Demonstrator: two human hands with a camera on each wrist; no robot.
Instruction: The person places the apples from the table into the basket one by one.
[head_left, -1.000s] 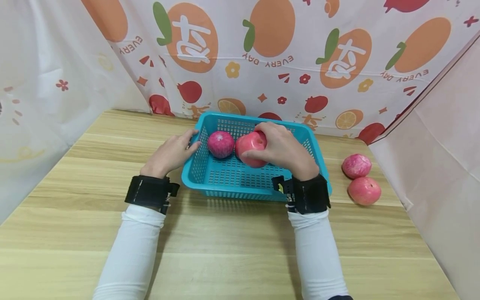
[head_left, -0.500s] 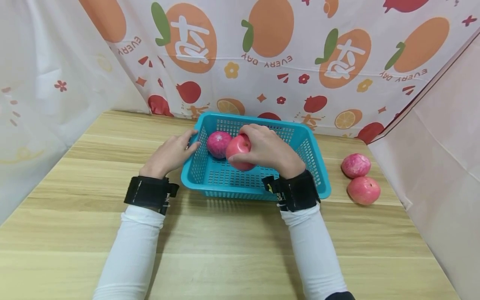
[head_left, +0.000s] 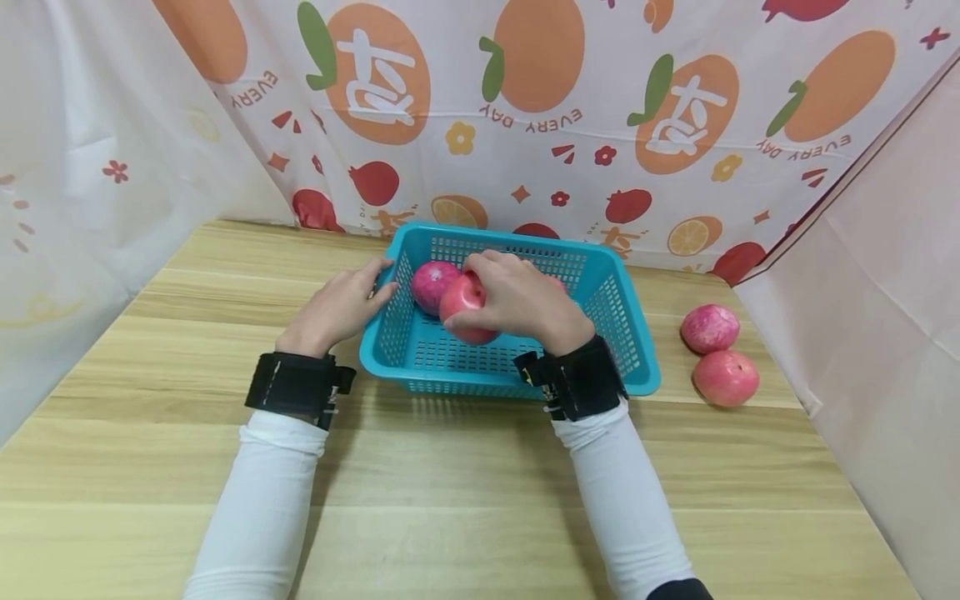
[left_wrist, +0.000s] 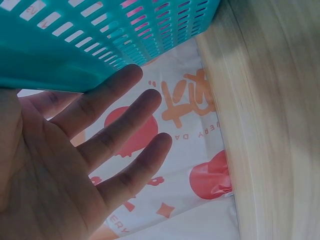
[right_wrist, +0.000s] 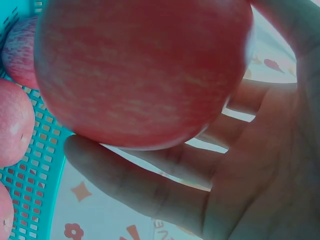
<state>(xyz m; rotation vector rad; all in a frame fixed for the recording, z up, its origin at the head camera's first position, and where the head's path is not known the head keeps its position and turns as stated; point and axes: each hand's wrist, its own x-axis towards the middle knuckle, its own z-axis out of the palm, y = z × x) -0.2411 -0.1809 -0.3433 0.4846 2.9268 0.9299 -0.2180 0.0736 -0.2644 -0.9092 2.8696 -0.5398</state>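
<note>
My right hand (head_left: 517, 298) grips a red apple (head_left: 467, 310) from its right side, thumb and fingers around it, over the blue plastic basket (head_left: 510, 387). Filling the upper right wrist view is that same apple (right_wrist: 145, 70). Beside it in the basket lies a purplish-pink apple (head_left: 432, 285), at the left. Two more pink apples show at the edge of the right wrist view, an upper one (right_wrist: 15, 122) and a lower one (right_wrist: 4, 212); my right hand mostly hides them in the head view. My left hand (head_left: 335, 307) touches the basket's left rim, fingers (left_wrist: 125, 170) extended.
Two pink apples, a streaked one (head_left: 710, 328) and a smoother one (head_left: 726, 378), lie on the wooden table (head_left: 450, 517) right of the basket. A white fruit-printed curtain (head_left: 465, 175) hangs close behind the basket.
My right hand has moved left with the red apple, close to the purplish one. A bit of another apple now shows behind that hand. My left hand stays at the rim.
</note>
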